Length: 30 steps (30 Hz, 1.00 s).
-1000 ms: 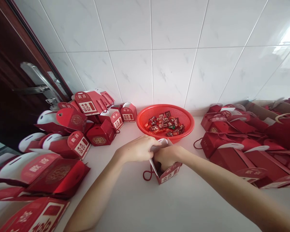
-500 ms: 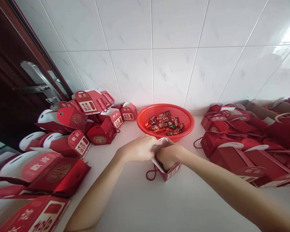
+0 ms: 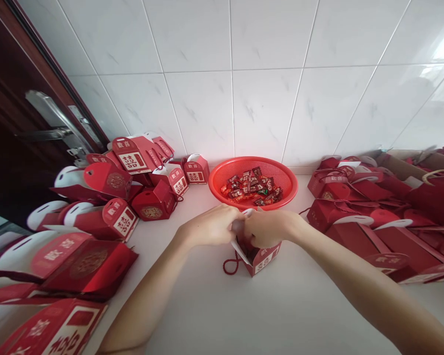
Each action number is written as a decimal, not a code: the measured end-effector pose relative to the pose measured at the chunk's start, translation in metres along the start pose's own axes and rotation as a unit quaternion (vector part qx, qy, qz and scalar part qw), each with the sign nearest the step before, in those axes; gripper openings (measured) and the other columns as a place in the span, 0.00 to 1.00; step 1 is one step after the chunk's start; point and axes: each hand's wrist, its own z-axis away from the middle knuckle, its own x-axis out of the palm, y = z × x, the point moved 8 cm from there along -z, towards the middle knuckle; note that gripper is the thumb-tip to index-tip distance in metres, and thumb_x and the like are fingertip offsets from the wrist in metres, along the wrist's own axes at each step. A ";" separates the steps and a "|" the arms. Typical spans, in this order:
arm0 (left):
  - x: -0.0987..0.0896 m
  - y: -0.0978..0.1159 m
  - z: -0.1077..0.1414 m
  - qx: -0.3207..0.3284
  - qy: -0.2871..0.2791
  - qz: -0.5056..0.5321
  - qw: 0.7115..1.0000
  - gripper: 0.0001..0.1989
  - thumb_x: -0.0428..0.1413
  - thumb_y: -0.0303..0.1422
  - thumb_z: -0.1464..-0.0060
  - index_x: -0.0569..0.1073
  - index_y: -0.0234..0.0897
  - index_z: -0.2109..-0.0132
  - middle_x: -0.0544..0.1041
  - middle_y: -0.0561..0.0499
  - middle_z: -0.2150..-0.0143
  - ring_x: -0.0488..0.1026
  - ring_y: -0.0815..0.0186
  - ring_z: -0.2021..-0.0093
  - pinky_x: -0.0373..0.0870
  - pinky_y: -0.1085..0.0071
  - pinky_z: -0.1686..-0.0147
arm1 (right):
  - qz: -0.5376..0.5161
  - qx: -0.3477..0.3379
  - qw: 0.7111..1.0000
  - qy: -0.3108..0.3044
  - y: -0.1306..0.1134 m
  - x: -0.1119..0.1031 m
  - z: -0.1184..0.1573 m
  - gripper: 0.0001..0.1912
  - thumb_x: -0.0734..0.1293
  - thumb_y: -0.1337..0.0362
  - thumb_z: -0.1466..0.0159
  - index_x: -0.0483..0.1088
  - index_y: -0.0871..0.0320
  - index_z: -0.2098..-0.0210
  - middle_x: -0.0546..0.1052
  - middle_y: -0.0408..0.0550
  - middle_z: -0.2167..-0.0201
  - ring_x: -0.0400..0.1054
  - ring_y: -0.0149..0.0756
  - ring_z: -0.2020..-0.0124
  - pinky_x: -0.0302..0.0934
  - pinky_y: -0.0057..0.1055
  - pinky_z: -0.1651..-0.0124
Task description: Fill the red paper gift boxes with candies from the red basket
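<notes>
A small red candy box with a white inside and a dark red cord loop stands open on the white surface in front of me. My left hand pinches the box's upper left edge between thumb and curled fingers. Over the box's opening is my right hand, its fingers bent downward and partly hidden; I cannot make out what is in them. Just behind both hands sits a red plastic basket, holding several wrapped candies in brown and red.
Several red boxes with open flaps are stacked at the left, beside a dark door with a metal handle. More red boxes crowd the right side. A white tiled wall rises behind the basket.
My right hand has risen from inside the box to its opening, so more of the box's front panel shows. The left hand keeps hold of the edge. My view has shifted slightly.
</notes>
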 end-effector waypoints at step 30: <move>-0.007 0.005 0.005 -0.022 0.003 -0.021 1.000 0.18 0.53 0.24 0.54 0.78 0.40 0.56 0.75 0.54 0.69 0.67 0.66 0.71 0.58 0.72 0.71 | -0.064 -0.054 0.996 0.006 0.002 0.007 0.018 0.09 0.63 0.66 0.38 0.71 0.57 0.74 0.71 0.44 0.75 0.63 0.33 0.75 0.52 0.30 0.75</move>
